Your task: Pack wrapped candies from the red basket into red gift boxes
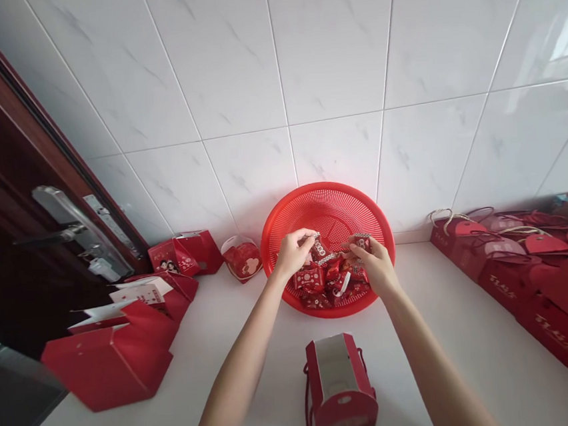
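Both my hands reach over a round red plastic basket (323,199) with small red wrapped candies (308,279) piled in its near half. My left hand (293,255) pinches the edge of a candy packet (319,246) at the pile's left side. In the fingers of my right hand (377,264) is another red candy packet (361,239), over the right side of the pile. Nearer to me, between my forearms, stands a red gift box (346,414) with its top open, a pale inside and cord handles at its sides.
Several opened red boxes (108,367) stand at left by a dark door (6,199). A small red box (242,260) sits left of the basket. Rows of red gift boxes (546,328) with cords line the right of the white counter (253,410). A tiled wall (229,64) rises behind.
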